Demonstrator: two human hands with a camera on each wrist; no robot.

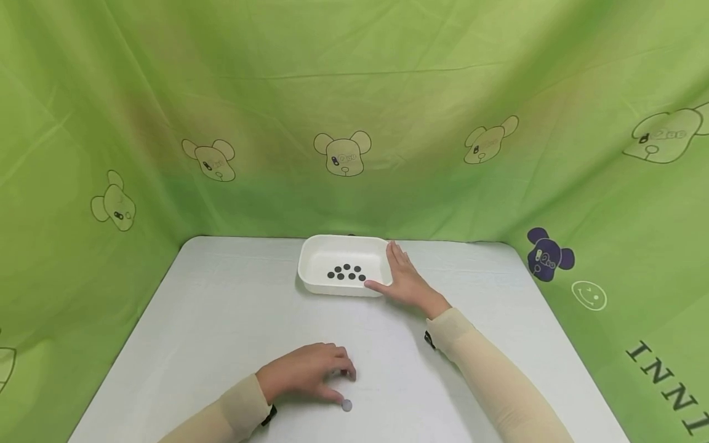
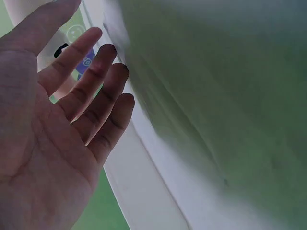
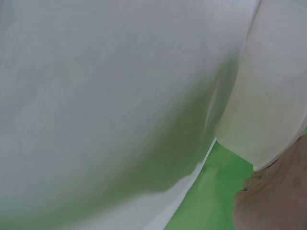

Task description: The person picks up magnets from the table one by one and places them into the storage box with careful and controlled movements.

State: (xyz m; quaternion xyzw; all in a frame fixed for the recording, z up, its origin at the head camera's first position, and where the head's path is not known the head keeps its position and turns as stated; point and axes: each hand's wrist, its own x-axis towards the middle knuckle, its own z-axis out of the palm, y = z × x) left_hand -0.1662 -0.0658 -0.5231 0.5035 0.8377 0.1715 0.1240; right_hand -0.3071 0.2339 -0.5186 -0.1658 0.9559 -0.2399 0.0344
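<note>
In the head view, a white rectangular tray [image 1: 316,285] stands at the back of the table with several small dark round discs [image 1: 346,267] on its floor. My right hand [image 1: 408,283] rests against the tray's right end, fingers extended along it and thumb at the front rim. In the right wrist view only part of that hand [image 3: 276,196] shows beside the white tray wall. Near the front, my left hand [image 1: 310,370] is over the table with loosely bent fingers. Its thumb tip is at a small grey round disc [image 1: 346,405]. The left wrist view shows bare palm and spread fingers.
A white-covered table [image 1: 221,320] spreads under both hands. Green cloth [image 1: 354,203] with printed bear heads encloses its back and sides, close behind the tray. Black wrist straps [image 1: 268,415] show at the sleeves.
</note>
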